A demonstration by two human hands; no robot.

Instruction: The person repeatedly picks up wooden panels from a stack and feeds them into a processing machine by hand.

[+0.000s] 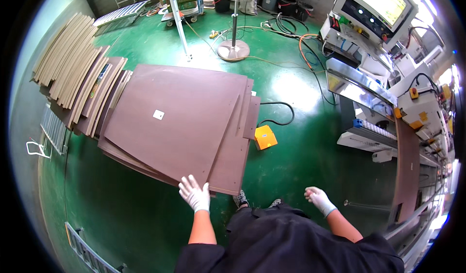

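Observation:
My white-gloved left hand (pixel 195 195) has its fingers spread at the near edge of a stack of large brown boards (pixel 179 113); whether it touches them I cannot tell. The top board carries a small white label (pixel 158 115). My right hand (pixel 318 198), also gloved, hangs to the right of the stack with fingers curled and nothing visible in it.
Narrower stacked boards (pixel 68 64) lie at left. An orange box (pixel 265 137) with a hose is on the floor beside the stack. A standing fan (pixel 233 49) and cables are behind. At right stands a machine with a screen (pixel 381 1) and a long brown board (pixel 407 176).

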